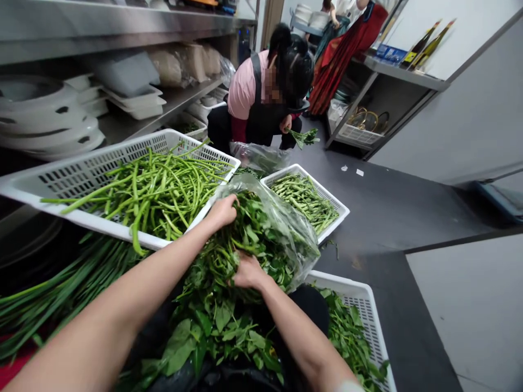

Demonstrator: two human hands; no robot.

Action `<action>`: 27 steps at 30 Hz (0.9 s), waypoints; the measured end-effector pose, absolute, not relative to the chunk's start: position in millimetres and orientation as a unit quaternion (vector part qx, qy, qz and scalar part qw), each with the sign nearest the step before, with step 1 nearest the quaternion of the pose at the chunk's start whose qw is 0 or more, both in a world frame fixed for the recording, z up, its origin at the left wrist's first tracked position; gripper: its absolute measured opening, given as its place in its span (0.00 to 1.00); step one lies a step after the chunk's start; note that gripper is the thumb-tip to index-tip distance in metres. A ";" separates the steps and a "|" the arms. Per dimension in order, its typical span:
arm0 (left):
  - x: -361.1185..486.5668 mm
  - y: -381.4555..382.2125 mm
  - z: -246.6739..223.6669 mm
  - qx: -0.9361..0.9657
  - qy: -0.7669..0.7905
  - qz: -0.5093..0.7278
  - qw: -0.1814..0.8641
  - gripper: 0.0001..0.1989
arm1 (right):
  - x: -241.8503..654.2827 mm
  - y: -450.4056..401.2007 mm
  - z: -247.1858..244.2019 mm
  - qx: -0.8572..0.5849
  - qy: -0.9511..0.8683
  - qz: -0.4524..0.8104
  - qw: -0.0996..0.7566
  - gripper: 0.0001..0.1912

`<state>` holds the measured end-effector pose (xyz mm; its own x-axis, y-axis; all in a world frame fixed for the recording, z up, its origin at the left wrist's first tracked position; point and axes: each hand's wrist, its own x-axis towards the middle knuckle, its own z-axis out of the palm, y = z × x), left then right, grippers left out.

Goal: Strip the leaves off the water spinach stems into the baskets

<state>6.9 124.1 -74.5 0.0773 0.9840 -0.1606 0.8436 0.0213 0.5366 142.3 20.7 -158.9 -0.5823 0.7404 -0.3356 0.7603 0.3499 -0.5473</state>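
Note:
A big bunch of leafy greens (253, 223) lies partly inside a clear plastic bag (296, 231) in the middle of the view. My left hand (223, 211) is closed at the bag's mouth, at the upper left of the bunch; it seems to grip the bag's edge. Lower down, my right hand (248, 270) has its fingers wrapped into the stems of the greens. More loose leaves (220, 326) hang below both hands, over a dark bag or container. Just left of my left hand stands a white basket (159, 239) of long green stems (163, 185).
A small white basket (345, 209) holds cut stems. Another basket (373, 305) with leaves stands at lower right. Long green stalks (81, 283) lie at left. A crouching person (249, 98) holds a green sprig. Shelves (171, 103) carry white dishes.

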 end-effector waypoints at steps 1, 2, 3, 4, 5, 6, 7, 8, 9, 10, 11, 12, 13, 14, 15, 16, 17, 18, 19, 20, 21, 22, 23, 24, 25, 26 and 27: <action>6.6 130.1 -77.0 0.684 0.678 0.128 0.236 0.19 | 143.1 22.2 -160.3 0.447 0.829 -0.334 0.030 0.23; 6.0 134.4 -78.8 0.683 0.688 0.119 0.217 0.19 | 146.9 23.8 -161.2 0.430 0.835 -0.340 0.054 0.20; 5.2 136.4 -79.6 0.683 0.693 0.108 0.204 0.19 | 153.7 25.9 -161.1 0.415 0.834 -0.356 0.081 0.17; 4.3 135.5 -79.0 0.686 0.694 0.096 0.197 0.19 | 163.3 28.6 -159.5 0.404 0.827 -0.379 0.096 0.15; 3.1 131.4 -77.1 0.691 0.691 0.085 0.195 0.20 | 175.2 32.0 -156.0 0.397 0.817 -0.409 0.092 0.14; 1.2 123.9 -74.1 0.699 0.685 0.076 0.193 0.21 | 188.7 35.9 -150.2 0.399 0.801 -0.441 0.069 0.16; -1.7 113.1 -70.8 0.707 0.679 0.071 0.187 0.24 | 203.3 39.9 -142.4 0.409 0.781 -0.471 0.033 0.19; -6.4 99.8 -67.7 0.714 0.674 0.070 0.177 0.27 | 218.3 43.5 -132.8 0.426 0.757 -0.494 -0.010 0.24; -13.1 85.0 -65.6 0.720 0.673 0.075 0.155 0.29 | 233.2 46.0 -122.4 0.448 0.736 -0.504 -0.048 0.29; -21.7 69.9 -65.2 0.718 0.679 0.091 0.126 0.30 | 247.3 47.0 -112.1 0.476 0.721 -0.498 -0.074 0.30; -31.3 55.7 -66.9 0.712 0.684 0.114 0.106 0.29 | 259.9 46.1 -103.0 0.517 0.712 -0.469 -0.074 0.26; -40.3 43.1 -70.9 0.711 0.682 0.134 0.108 0.26 | 270.4 43.2 -96.2 0.562 0.709 -0.424 -0.044 0.20; -46.9 32.1 -77.0 0.712 0.675 0.136 0.136 0.21 | 278.1 38.4 -92.3 0.601 0.706 -0.374 0.010 0.15; -49.4 22.3 -84.4 0.723 0.655 0.111 0.189 0.18 | 282.8 32.0 -91.6 0.628 0.701 -0.329 0.076 0.11; -46.6 13.2 -92.6 0.739 0.624 0.085 0.241 0.16 | 284.4 24.3 -94.3 0.642 0.694 -0.295 0.140 0.09; -38.1 4.4 -100.9 0.754 0.590 0.055 0.282 0.14 | 283.1 15.8 -99.8 0.646 0.686 -0.276 0.192 0.08; -24.4 -4.1 -109.0 0.774 0.553 0.031 0.307 0.12 | 279.3 7.0 -107.7 0.645 0.678 -0.270 0.226 0.08; -6.8 -12.2 -116.8 0.798 0.517 0.016 0.310 0.11 | 273.7 -1.9 -116.9 0.646 0.671 -0.268 0.246 0.09; 12.7 -19.5 -124.6 0.823 0.490 0.014 0.287 0.12 | 266.8 -10.7 -126.8 0.648 0.666 -0.264 0.259 0.10; 32.1 -25.6 -132.6 0.857 0.447 0.020 0.255 0.17 | 259.1 -19.2 -136.3 0.649 0.662 -0.257 0.273 0.11; 49.2 -30.3 -140.9 0.889 0.396 0.021 0.229 0.25 | 251.3 -27.3 -144.7 0.648 0.661 -0.249 0.285 0.11; 62.5 -33.5 -149.5 0.911 0.354 0.005 0.213 0.32 | 243.8 -34.8 -151.4 0.646 0.661 -0.242 0.294 0.12; 70.8 -35.3 -157.9 0.922 0.332 -0.023 0.200 0.35 | 237.3 -41.3 -155.7 0.645 0.663 -0.236 0.298 0.11; 73.9 -35.5 -165.8 0.924 0.327 -0.048 0.191 0.34 | 232.4 -46.4 -157.3 0.644 0.666 -0.229 0.299 0.11; 72.2 -34.2 -172.6 0.922 0.333 -0.070 0.184 0.31 | 229.6 -49.7 -155.8 0.645 0.670 -0.220 0.295 0.10; 66.7 -31.5 -177.8 0.918 0.345 -0.083 0.178 0.27 | 229.4 -51.1 -151.0 0.648 0.674 -0.207 0.288 0.10; 58.7 -27.3 -181.1 0.914 0.357 -0.087 0.171 0.24 | 232.0 -50.4 -143.1 0.653 0.678 -0.190 0.279 0.10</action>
<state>58.7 -27.3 -181.1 0.7303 0.6224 -0.2816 0.6821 -0.6874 0.2496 232.0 -50.4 -143.1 0.0094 0.7793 -0.6266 0.9916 0.0735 0.1064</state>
